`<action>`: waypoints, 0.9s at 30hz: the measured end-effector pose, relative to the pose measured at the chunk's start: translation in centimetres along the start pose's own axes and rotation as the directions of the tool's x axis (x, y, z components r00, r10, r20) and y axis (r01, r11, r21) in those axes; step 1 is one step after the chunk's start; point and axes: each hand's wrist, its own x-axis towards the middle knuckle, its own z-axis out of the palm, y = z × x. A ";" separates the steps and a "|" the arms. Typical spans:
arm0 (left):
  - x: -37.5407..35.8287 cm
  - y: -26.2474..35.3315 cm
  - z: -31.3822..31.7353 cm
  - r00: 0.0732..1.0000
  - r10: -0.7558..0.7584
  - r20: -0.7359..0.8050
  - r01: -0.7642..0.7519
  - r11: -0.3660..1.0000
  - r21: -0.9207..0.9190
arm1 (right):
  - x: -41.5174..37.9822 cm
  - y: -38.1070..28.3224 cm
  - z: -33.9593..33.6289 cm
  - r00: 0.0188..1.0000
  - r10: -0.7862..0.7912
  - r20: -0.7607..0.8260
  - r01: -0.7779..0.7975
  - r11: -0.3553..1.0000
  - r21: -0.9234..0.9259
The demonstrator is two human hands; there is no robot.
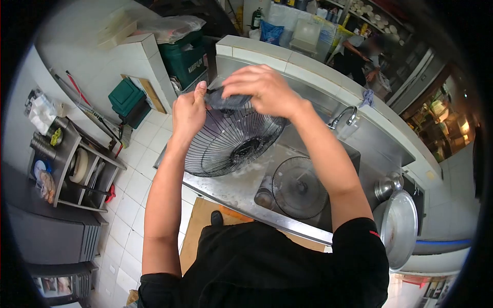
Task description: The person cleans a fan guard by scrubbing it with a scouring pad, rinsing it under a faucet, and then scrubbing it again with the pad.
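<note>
A black wire fan guard (221, 146) stands tilted on the left part of the steel sink counter (257, 177). My left hand (190, 113) grips its upper left rim, thumb up. At the top of the guard is a dark grey cloth or scrubber (226, 100); what it is exactly I cannot make out. My right hand (264, 90) holds it from the right with bent fingers. Below my right forearm, a second round wire guard (300, 187) lies in the sink basin, beside a metal cup (265, 197).
A curved faucet (344, 117) rises behind the basin. Metal pots and a large round basin (400, 231) stand at the right. Beyond the tiled ledge (308, 66), a person (354, 56) bends down. Shelves (87, 169) and green bins are on the left.
</note>
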 end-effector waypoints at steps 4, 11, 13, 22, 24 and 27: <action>0.1 0.2 0.2 0.999 0.044 0.030 -0.042 0.998 -0.039 | -1.4 4.2 -2.3 0.974 0.223 0.028 -0.221 0.974 -0.048; 0.3 0.0 0.4 0.999 -0.001 0.050 0.008 0.991 -0.132 | 0.0 1.6 -1.3 0.998 0.057 -0.015 -0.059 0.984 -0.168; 0.3 0.3 0.1 0.999 0.035 0.030 -0.031 0.989 -0.147 | -1.4 3.8 -2.0 0.989 0.142 -0.040 -0.147 0.967 -0.207; 0.9 0.3 1.6 0.983 0.089 0.160 -0.066 0.987 -0.146 | -1.2 1.6 -0.2 0.979 0.131 -0.155 -0.165 0.959 -0.232; 0.8 0.3 1.7 0.993 0.106 0.050 -0.095 0.980 -0.177 | -3.7 3.5 -1.0 0.953 0.241 -0.183 -0.281 0.928 -0.244; 0.6 1.3 1.5 0.989 0.100 0.104 -0.085 0.986 -0.142 | -4.5 2.6 -0.8 0.929 0.296 -0.223 -0.343 0.914 -0.215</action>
